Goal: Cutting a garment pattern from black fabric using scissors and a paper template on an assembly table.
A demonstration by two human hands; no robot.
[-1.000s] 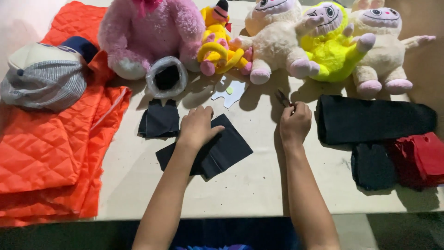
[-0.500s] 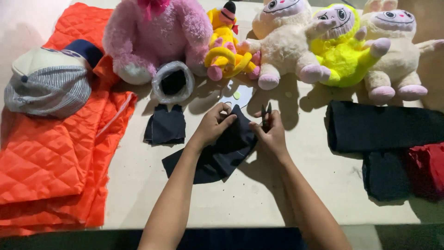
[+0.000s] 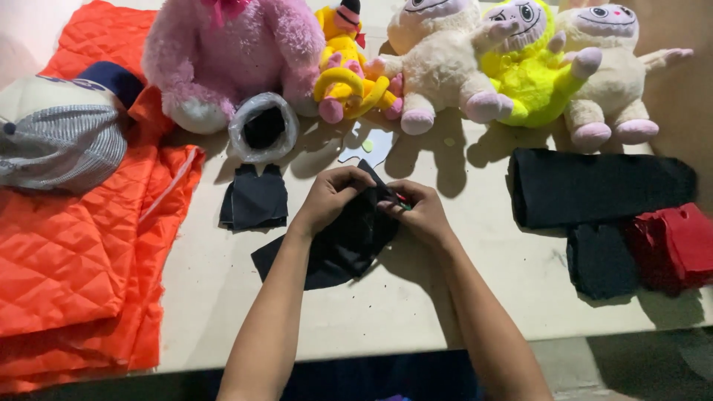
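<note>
A piece of black fabric (image 3: 343, 245) lies on the pale table (image 3: 223, 289), its upper edge lifted. My left hand (image 3: 332, 197) pinches that upper edge. My right hand (image 3: 420, 212) grips the same edge from the right, with a small tool with a red and green handle (image 3: 402, 200) between its fingers. The two hands nearly touch over the cloth.
Several plush toys line the back: a pink one (image 3: 234, 52), a yellow one (image 3: 345, 63), cream ones (image 3: 438, 59). Orange quilted fabric (image 3: 74, 245) and a striped cap (image 3: 63, 145) lie left. Black cut pieces (image 3: 255, 197), a plastic bag (image 3: 264, 128), black cloth (image 3: 598, 186), red fabric (image 3: 672, 241).
My right hand came in from the right to the black fabric. Both hands now pinch and lift its upper edge. The view moved closer.
</note>
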